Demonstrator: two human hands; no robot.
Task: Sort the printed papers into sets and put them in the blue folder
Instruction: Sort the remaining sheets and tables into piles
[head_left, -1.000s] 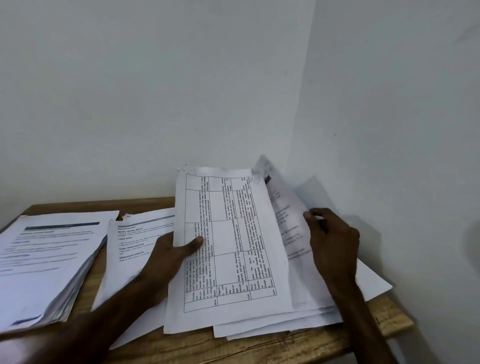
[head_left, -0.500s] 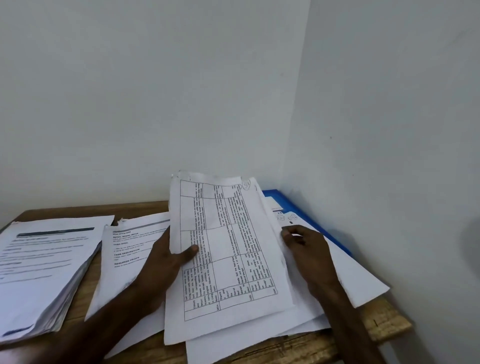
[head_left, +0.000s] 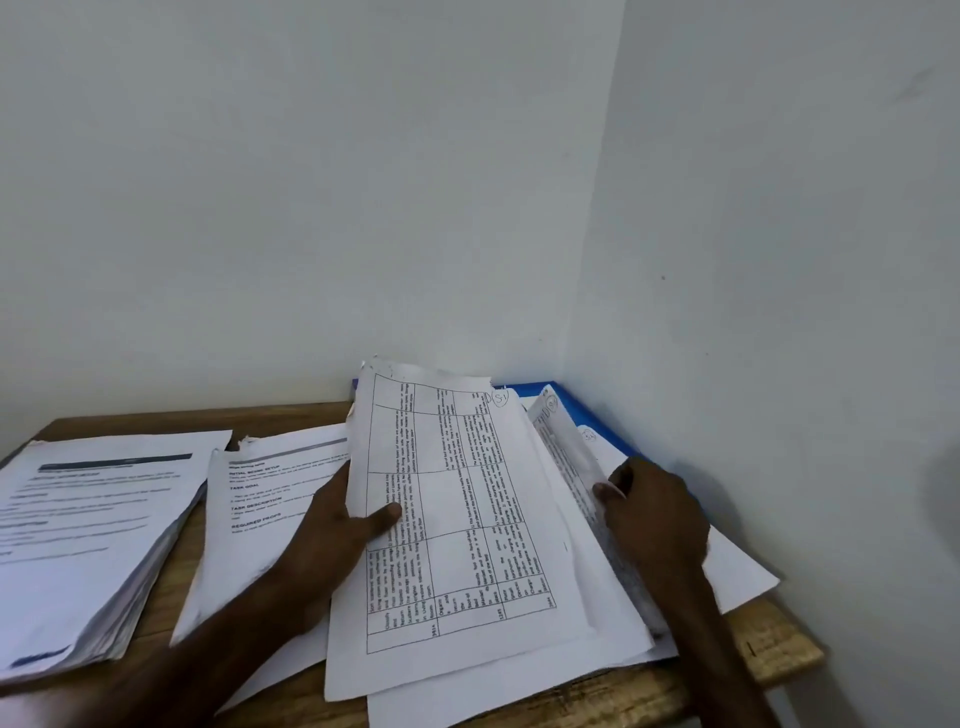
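Note:
A bundle of printed sheets topped by a page with a ruled table (head_left: 457, 519) is tilted up over the table's right half. My left hand (head_left: 337, 525) grips its left edge, thumb lying on the table page. My right hand (head_left: 649, 514) pinches the raised right edge of another printed sheet (head_left: 576, 478) just beside the bundle. More white sheets (head_left: 727, 561) lie flat under both. The blue folder (head_left: 587, 415) lies in the corner against the right wall, mostly covered by paper.
A thick stack of printed papers (head_left: 88, 530) sits at the left end of the wooden table (head_left: 779, 660). A thinner set with bold headings (head_left: 260, 509) lies beside it. White walls close off the back and the right side.
The sheet in my right hand dropped flat half a second ago, baring the blue folder, and its edge is lifted again now. My left hand keeps its grip on the bundle.

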